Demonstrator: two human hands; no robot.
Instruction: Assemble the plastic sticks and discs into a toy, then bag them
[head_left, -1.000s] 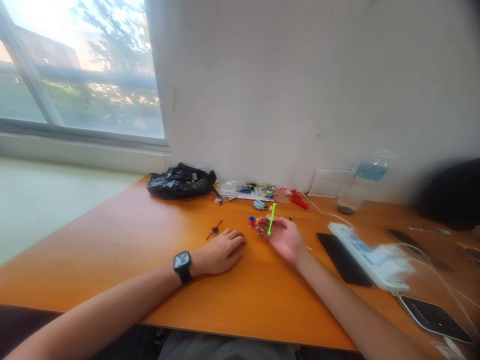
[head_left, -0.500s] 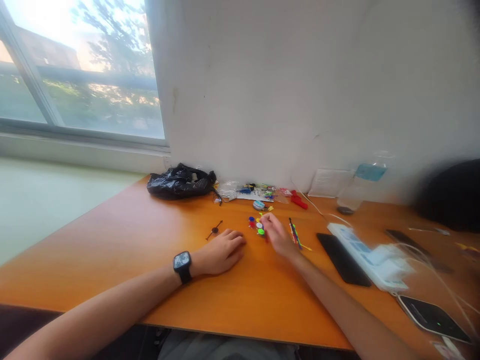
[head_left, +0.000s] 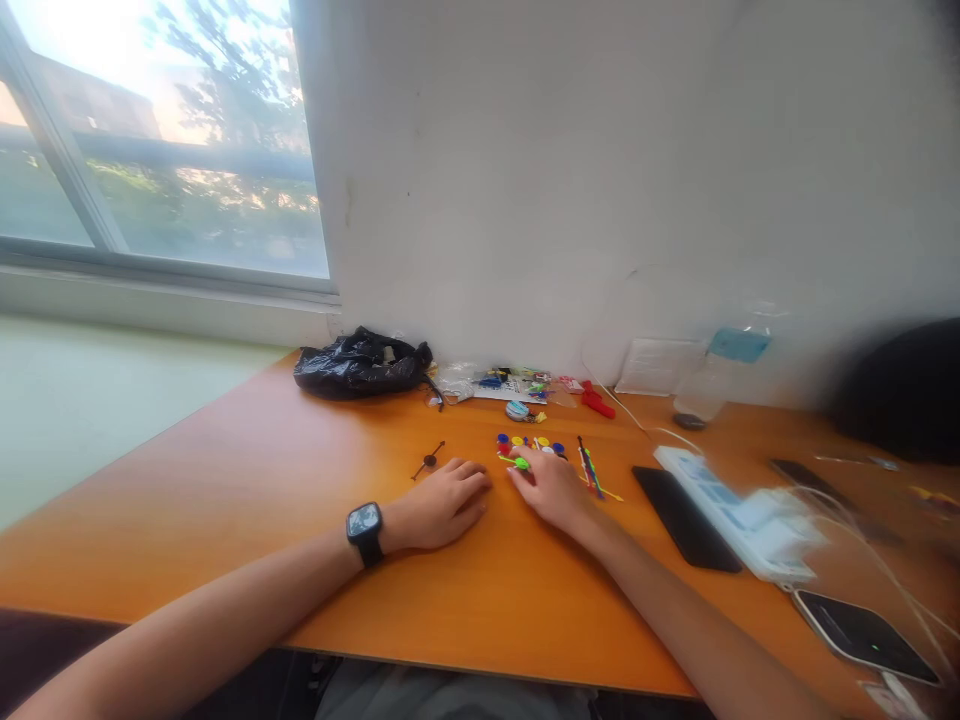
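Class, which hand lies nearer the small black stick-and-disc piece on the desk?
Left. The left hand rests flat just right of the black piece; the right hand lies farther right, fingertips at the coloured discs.

Orange table (head_left: 225, 500) — white wall (head_left: 562, 150), bright window (head_left: 150, 130).

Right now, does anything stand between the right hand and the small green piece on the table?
Nothing visible does. The right hand reaches the green piece with its fingertips; whether they touch is unclear. Coloured pieces lie behind it, thin sticks to its right.
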